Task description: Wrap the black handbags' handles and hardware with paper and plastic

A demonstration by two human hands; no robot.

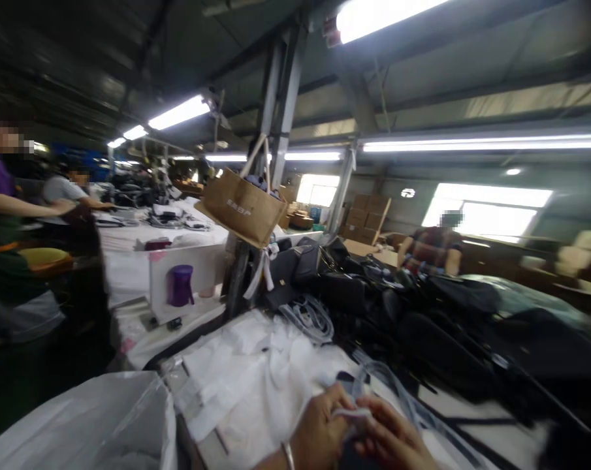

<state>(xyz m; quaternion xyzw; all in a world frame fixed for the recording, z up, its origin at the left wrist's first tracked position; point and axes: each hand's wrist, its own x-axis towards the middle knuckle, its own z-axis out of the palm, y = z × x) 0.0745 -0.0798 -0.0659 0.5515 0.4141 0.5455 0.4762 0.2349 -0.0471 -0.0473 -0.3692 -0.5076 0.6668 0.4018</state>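
Observation:
My left hand (319, 434) and my right hand (390, 437) meet at the bottom edge of the view. Both pinch a small white piece of material (351, 416) between their fingers. A metal bangle (288, 455) circles my left wrist. Just beyond my hands lies a heap of white fabric pieces (256, 378) on the table. Grey-blue straps (373, 378) run across the table past my right hand.
A pile of black bags (422, 307) fills the table to the right. A brown paper bag (243, 207) hangs from a post. A purple cup (180, 285) stands by a white box. A large white sack (94, 424) sits at lower left. Other people work at left and far right.

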